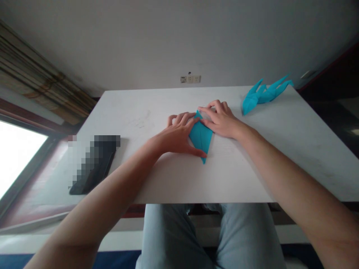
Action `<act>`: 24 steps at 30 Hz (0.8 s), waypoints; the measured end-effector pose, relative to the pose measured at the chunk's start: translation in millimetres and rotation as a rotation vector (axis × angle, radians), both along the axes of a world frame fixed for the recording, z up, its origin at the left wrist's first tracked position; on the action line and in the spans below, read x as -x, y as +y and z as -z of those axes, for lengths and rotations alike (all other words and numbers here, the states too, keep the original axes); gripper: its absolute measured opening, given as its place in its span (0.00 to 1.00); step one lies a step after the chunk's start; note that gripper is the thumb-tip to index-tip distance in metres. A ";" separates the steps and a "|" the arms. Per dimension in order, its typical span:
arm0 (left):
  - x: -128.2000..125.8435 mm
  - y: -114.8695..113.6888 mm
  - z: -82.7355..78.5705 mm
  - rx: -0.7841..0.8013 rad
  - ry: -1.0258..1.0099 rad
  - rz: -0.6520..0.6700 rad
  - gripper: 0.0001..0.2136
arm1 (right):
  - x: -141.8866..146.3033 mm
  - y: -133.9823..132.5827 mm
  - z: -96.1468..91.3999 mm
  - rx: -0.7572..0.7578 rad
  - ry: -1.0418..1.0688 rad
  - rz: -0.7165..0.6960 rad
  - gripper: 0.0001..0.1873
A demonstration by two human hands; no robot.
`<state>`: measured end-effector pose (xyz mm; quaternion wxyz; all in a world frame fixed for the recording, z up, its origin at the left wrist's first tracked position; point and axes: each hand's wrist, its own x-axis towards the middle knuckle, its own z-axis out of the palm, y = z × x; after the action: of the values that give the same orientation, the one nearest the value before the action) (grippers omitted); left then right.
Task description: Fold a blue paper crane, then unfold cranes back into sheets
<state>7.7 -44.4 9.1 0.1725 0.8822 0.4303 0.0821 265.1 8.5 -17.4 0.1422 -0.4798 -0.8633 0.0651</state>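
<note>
A partly folded blue paper [201,137], shaped like a long pointed kite, lies flat on the white table [157,175] in front of me. My left hand [178,135] rests on its left side, with the thumb pressing the lower edge and the fingers spread toward the top tip. My right hand [221,120] lies on the upper right part of the paper, its index finger pressing down at the top point. Both hands pin the paper to the table rather than lift it.
Folded blue paper figures [263,94] lie at the table's far right corner. A dark flat object [95,164], partly pixelated, sits at the left side of the table. A wall with sockets [190,79] is behind; a window is at left.
</note>
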 end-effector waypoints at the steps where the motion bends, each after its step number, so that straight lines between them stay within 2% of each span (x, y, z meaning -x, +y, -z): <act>1: 0.5 -0.7 -0.5 0.001 0.002 0.006 0.67 | -0.6 -0.4 -1.2 -0.001 0.009 -0.007 0.36; 8: 4.1 -0.7 1.0 0.015 -0.001 0.023 0.69 | -7.6 0.7 -5.2 -0.010 0.013 -0.107 0.33; 15: 4.5 -2.0 1.5 0.024 0.028 0.008 0.71 | -7.8 2.0 -1.1 -0.007 -0.035 -0.011 0.35; 24: 1.6 -5.4 2.8 0.033 0.036 0.053 0.74 | -8.1 3.3 1.3 0.018 -0.046 0.009 0.40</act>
<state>6.1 -49.7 6.2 0.1814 0.8916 0.4112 0.0548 273.2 11.8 -18.6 0.1183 -0.4864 -0.8635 0.0610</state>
